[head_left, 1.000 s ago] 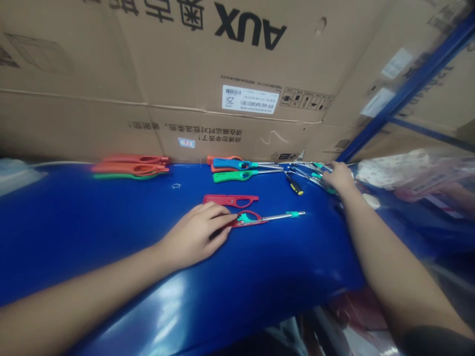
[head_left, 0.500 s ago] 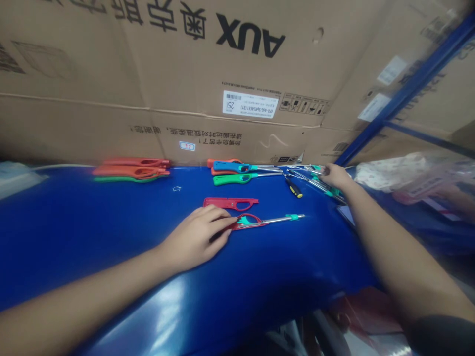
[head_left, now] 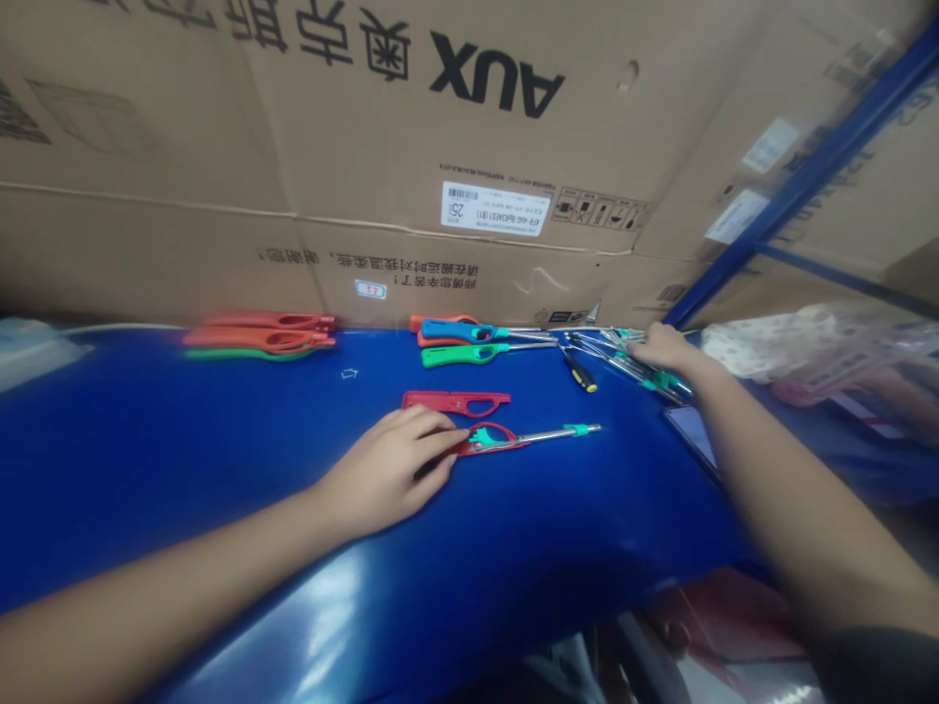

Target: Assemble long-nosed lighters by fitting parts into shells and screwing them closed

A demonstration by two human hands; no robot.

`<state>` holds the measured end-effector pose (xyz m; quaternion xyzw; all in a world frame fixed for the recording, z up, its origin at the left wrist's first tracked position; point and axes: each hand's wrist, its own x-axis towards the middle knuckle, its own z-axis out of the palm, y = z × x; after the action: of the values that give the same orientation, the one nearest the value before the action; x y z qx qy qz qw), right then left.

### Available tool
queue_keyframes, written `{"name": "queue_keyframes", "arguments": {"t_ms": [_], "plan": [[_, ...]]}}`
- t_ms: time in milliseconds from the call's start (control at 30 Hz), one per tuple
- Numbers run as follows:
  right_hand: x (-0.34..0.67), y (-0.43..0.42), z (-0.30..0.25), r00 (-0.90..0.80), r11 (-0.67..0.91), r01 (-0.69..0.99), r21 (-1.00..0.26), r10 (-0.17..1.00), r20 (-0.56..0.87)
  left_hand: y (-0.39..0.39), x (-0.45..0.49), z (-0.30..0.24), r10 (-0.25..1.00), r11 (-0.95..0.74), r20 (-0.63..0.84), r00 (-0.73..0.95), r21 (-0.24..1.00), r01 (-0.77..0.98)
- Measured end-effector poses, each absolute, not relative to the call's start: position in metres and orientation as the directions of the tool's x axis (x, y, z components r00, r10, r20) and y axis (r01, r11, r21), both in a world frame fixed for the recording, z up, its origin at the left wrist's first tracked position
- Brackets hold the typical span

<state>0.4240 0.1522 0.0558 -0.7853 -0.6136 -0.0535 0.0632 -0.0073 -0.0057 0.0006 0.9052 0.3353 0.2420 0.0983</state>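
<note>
My left hand [head_left: 400, 464] is closed over the handle of an opened red gas lighter [head_left: 493, 437] lying on the table; its green trigger and metal tube, with a green clip near the tip, are exposed. Just behind it lies a loose red handle half [head_left: 459, 402]. At the back right, my right hand [head_left: 664, 347] has its fingers closed down at a pile of metal lighter tubes with green parts [head_left: 635, 367]. What its fingertips hold is hidden. Beside that pile is a black and yellow screwdriver [head_left: 581, 372].
Blue and green lighters [head_left: 459, 355] lie along the back, near orange ones. Orange and green handle halves [head_left: 256, 339] are stacked at the back left. A phone [head_left: 693, 432] rests under my right forearm. Behind stands a large cardboard sheet [head_left: 352, 147]; plastic bags [head_left: 778, 342] lie right.
My right hand stays at the pile and has shifted slightly, with the tubes under it moving a little. More of the phone shows. The left hand holds still.
</note>
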Motion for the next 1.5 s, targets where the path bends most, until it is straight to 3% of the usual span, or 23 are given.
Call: {"name": "queue_keyframes", "arguments": {"t_ms": [133,333,367,433,567,633,767,967,1067,1267,1500], "plan": [[0.391,0.137,0.069,0.223,-0.209,0.974,-0.091,0.954,0.198,-0.006,-0.007,-0.001,0.662,-0.749,0.38,0.646,0.349,0.563],[0.296,0.076,0.071,-0.213,0.255,0.945,-0.204,0.955,0.206,-0.005,-0.008,-0.002,0.674,-0.739,0.453,0.584,0.398,0.544],[0.28,0.062,0.068,-0.323,0.363,0.909,-0.204,0.924,0.203,-0.005,-0.008,-0.001,0.67,-0.742,0.468,0.575,0.401,0.538],[0.253,0.038,0.061,-0.608,0.643,0.76,-0.089,0.754,0.248,-0.005,-0.007,-0.001,0.653,-0.757,0.51,0.561,0.407,0.511],[0.223,0.008,0.041,-0.807,0.832,0.544,0.11,0.484,0.339,-0.013,-0.001,-0.001,0.666,-0.746,0.599,0.444,0.523,0.412],[0.218,0.002,0.032,-0.813,0.859,0.498,0.118,0.414,0.41,-0.019,0.003,0.0,0.689,-0.725,0.614,0.384,0.596,0.346],[0.216,-0.001,0.025,-0.805,0.876,0.479,0.065,0.408,0.431,-0.025,0.008,0.004,0.737,-0.673,0.601,0.308,0.691,0.263],[0.233,0.007,0.032,-0.726,0.798,0.558,-0.228,0.603,0.331,-0.019,0.007,0.008,0.828,-0.56,0.514,0.224,0.767,0.312],[0.241,0.013,0.031,-0.734,0.771,0.542,-0.333,0.628,0.259,-0.014,0.003,0.004,0.855,-0.518,0.471,0.216,0.782,0.346],[0.241,0.018,0.019,-0.778,0.784,0.49,-0.382,0.591,0.213,-0.009,-0.002,-0.005,0.881,-0.472,0.409,0.239,0.803,0.365],[0.238,0.014,0.019,-0.713,0.705,0.478,-0.524,0.66,0.237,-0.009,0.001,0.003,0.823,-0.568,0.494,0.28,0.706,0.424]]}}
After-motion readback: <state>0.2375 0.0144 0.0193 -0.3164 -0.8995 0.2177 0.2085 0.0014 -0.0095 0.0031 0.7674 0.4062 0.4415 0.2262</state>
